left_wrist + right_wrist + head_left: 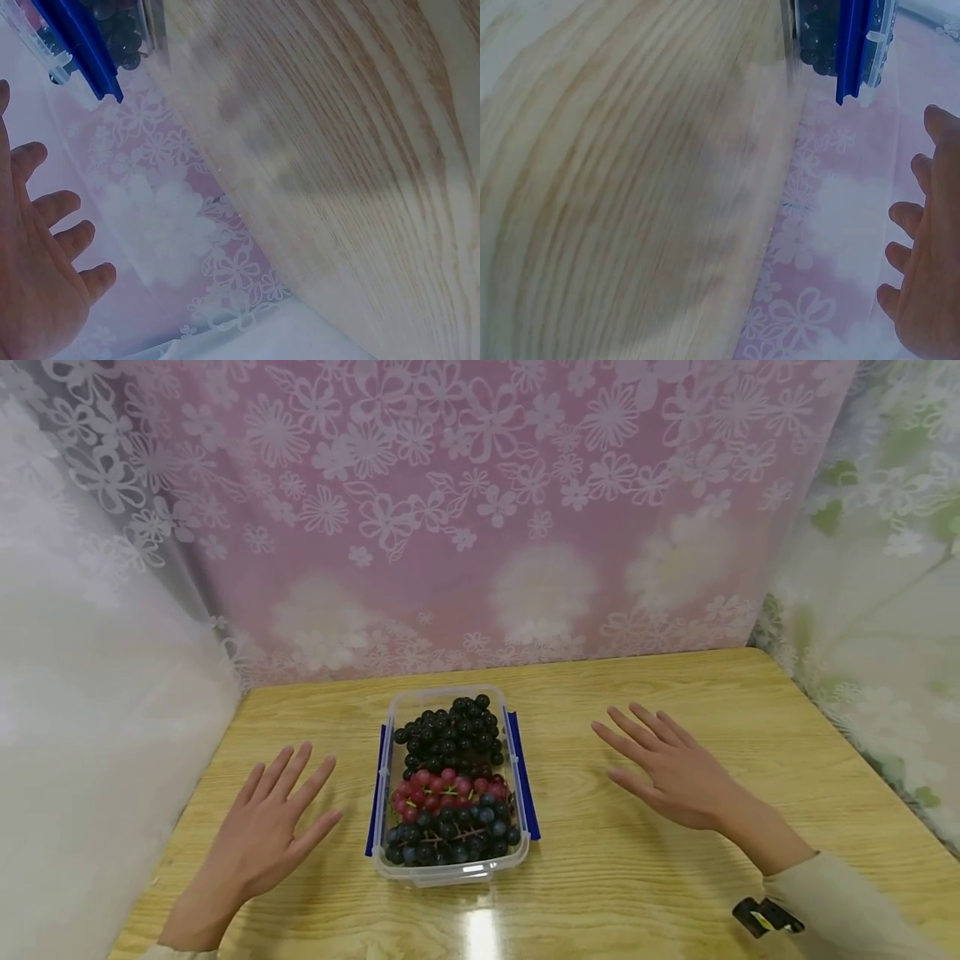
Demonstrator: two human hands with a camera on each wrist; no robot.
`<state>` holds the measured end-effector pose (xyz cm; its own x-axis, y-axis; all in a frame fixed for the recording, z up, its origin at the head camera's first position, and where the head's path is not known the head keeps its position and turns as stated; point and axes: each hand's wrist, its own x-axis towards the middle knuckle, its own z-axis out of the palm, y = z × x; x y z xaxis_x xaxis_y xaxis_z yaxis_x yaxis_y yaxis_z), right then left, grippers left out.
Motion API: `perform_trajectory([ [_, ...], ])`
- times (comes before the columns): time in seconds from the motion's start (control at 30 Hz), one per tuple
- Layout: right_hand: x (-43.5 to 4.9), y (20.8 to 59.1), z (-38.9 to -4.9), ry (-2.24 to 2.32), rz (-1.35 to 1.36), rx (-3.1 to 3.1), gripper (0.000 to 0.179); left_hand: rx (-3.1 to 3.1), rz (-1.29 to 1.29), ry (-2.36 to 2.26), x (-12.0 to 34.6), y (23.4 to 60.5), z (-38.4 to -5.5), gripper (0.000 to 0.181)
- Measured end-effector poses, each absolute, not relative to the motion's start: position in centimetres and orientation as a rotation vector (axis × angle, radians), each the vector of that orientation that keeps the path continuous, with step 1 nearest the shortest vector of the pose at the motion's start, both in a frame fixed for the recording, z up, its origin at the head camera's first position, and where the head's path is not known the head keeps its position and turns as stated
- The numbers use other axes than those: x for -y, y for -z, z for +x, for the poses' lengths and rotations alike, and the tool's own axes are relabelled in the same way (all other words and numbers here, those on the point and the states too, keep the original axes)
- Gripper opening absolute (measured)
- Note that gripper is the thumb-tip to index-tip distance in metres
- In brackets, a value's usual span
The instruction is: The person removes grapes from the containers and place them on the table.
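A clear plastic food box (448, 876) with blue side latches (522, 781) stands on the table between the two hands. Inside, black grapes (447, 732) fill the far end, red grapes (438, 789) lie across the middle, and dark blue grapes (450, 837) are at the near end. Left of the box is my left hand (262, 835), fingers spread and holding nothing. My right hand (678, 777) hovers to the right of the box, palm down, its fingers straight and apart. Both wrist views show the box's blue latch beyond the fingers, apart from them.
The wooden table (585, 893) has its far edge against a pink floral curtain (480, 527). Pale cloths hang along the left and right sides. A small black device (767, 917) sits at the right sleeve.
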<state>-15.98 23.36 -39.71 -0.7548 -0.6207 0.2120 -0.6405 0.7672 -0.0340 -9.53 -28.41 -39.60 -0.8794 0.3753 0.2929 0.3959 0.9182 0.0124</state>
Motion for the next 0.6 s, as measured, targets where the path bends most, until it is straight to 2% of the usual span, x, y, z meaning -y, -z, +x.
perform_trajectory([
  [0.6,-20.1,39.3,-16.4,-0.194,1.049,2.776,0.063,2.799,-0.646,0.122,26.6,39.7,-10.5,0.065],
])
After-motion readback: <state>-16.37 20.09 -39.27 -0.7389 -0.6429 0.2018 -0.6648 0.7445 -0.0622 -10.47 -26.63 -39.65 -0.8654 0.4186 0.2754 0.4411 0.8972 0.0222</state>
